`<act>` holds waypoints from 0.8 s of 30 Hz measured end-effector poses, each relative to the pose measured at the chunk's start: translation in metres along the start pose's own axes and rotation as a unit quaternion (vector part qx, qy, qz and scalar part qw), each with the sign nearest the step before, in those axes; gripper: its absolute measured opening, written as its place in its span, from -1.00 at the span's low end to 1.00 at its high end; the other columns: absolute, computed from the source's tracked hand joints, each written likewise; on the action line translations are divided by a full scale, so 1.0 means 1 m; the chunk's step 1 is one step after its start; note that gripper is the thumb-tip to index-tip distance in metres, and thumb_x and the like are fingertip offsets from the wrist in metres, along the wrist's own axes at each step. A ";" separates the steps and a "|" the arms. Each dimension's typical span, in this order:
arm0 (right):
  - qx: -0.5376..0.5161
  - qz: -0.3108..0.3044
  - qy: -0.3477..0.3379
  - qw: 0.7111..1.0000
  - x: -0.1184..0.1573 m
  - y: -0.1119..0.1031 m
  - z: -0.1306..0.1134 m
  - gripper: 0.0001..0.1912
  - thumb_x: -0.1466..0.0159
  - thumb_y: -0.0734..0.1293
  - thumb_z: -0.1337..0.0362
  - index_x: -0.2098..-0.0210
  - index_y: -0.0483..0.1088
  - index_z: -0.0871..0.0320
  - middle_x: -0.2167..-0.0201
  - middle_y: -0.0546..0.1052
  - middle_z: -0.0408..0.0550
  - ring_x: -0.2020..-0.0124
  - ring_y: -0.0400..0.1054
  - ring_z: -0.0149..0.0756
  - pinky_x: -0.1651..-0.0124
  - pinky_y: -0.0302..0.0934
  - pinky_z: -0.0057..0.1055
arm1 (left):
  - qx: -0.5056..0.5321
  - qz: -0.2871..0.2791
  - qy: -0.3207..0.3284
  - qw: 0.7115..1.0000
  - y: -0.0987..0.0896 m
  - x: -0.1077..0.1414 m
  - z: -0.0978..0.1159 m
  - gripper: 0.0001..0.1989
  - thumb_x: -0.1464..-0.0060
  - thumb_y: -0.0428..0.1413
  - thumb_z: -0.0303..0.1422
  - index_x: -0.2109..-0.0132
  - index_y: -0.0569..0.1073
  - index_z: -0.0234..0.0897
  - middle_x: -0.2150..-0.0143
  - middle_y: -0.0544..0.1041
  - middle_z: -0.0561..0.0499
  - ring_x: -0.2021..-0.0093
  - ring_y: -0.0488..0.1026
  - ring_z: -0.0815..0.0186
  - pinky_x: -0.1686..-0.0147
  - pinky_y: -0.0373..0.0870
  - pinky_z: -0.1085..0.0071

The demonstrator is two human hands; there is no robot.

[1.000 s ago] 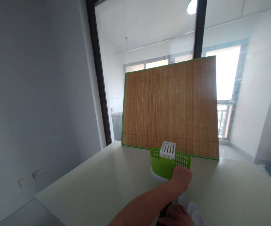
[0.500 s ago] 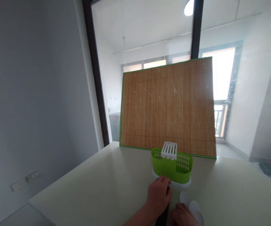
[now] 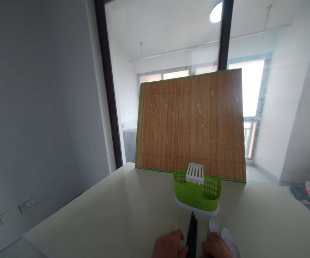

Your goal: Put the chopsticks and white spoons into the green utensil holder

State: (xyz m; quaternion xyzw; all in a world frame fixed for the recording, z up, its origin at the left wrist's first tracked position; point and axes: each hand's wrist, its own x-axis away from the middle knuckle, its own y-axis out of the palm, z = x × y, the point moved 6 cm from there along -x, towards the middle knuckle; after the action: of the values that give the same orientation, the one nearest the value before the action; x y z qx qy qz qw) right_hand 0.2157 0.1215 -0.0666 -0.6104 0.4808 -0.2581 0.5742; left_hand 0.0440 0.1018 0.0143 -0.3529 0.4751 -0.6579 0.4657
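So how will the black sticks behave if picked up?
The black sticks look straight, so probably stiff. Their far ends sit unevenly, like a loose bundle, so they may splay when lifted. Being slim, they're likely light.

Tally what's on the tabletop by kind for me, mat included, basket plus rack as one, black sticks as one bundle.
White spoons: 3 in view
Bundle of black sticks: 1
Green basket: 1
Bamboo mat: 1
Total: 6

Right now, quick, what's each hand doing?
Left hand: beside the black chopsticks; grip can't be told.
Right hand: by the white spoons; grip can't be told.
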 end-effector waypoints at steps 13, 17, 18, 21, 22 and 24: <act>0.033 -0.082 0.032 0.996 -0.007 0.006 -0.001 -0.80 0.06 0.32 0.43 0.69 0.22 0.11 0.54 0.51 -0.11 0.33 0.36 -0.25 0.31 0.10 -0.43 | -0.108 0.159 0.016 0.981 -0.093 -0.103 0.019 -0.64 -0.13 0.02 -0.12 0.05 0.35 -0.29 0.18 0.52 -0.10 0.19 0.49 0.13 0.28 0.36 0.32; 0.027 -0.100 0.027 0.994 -0.008 0.002 -0.004 -0.79 0.06 0.35 0.41 0.69 0.21 0.11 0.53 0.53 -0.13 0.32 0.37 -0.24 0.28 0.09 -0.42 | -0.102 0.167 0.027 0.980 -0.088 -0.093 0.022 -0.67 -0.16 -0.01 -0.15 0.06 0.33 -0.29 0.18 0.51 -0.10 0.19 0.48 0.15 0.28 0.34 0.34; 0.025 -0.100 0.025 0.994 -0.007 0.000 -0.005 -0.80 0.06 0.35 0.42 0.68 0.23 0.11 0.52 0.54 -0.13 0.32 0.37 -0.24 0.27 0.09 -0.42 | -0.095 0.174 0.030 0.980 -0.089 -0.089 0.022 -0.68 -0.16 -0.01 -0.17 0.05 0.32 -0.29 0.18 0.51 -0.10 0.20 0.48 0.16 0.29 0.33 0.35; 0.019 -0.099 0.017 0.995 -0.004 -0.007 -0.008 -0.84 0.05 0.35 0.47 0.62 0.32 0.11 0.51 0.55 -0.13 0.32 0.38 -0.25 0.22 0.11 -0.41 | -0.064 0.213 0.037 0.974 -0.096 -0.070 0.022 -0.70 -0.17 -0.03 -0.23 -0.01 0.28 -0.25 0.14 0.50 -0.07 0.23 0.47 0.21 0.33 0.30 0.39; 0.021 -0.097 0.017 0.995 -0.003 -0.011 -0.010 -0.85 0.04 0.35 0.48 0.58 0.36 0.10 0.50 0.56 -0.12 0.32 0.39 -0.24 0.22 0.12 -0.42 | -0.051 0.225 0.036 0.972 -0.096 -0.062 0.020 -0.72 -0.18 -0.05 -0.25 -0.01 0.28 -0.23 0.14 0.50 -0.05 0.25 0.47 0.23 0.34 0.29 0.40; 0.025 -0.103 0.016 0.994 -0.002 -0.020 -0.016 -0.86 -0.01 0.34 0.47 0.49 0.44 0.10 0.46 0.57 -0.08 0.30 0.41 -0.22 0.22 0.14 -0.42 | -0.025 0.226 0.032 0.973 -0.089 -0.043 0.016 -0.77 -0.19 -0.07 -0.26 0.06 0.33 -0.21 0.19 0.51 -0.02 0.27 0.46 0.27 0.34 0.28 0.41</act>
State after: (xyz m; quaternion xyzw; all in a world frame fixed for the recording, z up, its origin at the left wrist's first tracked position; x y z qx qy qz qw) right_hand 0.2074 0.1137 -0.0437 -0.6379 0.4176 -0.3381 0.5518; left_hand 0.0478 0.1484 0.1032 -0.2264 0.5735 -0.5349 0.5778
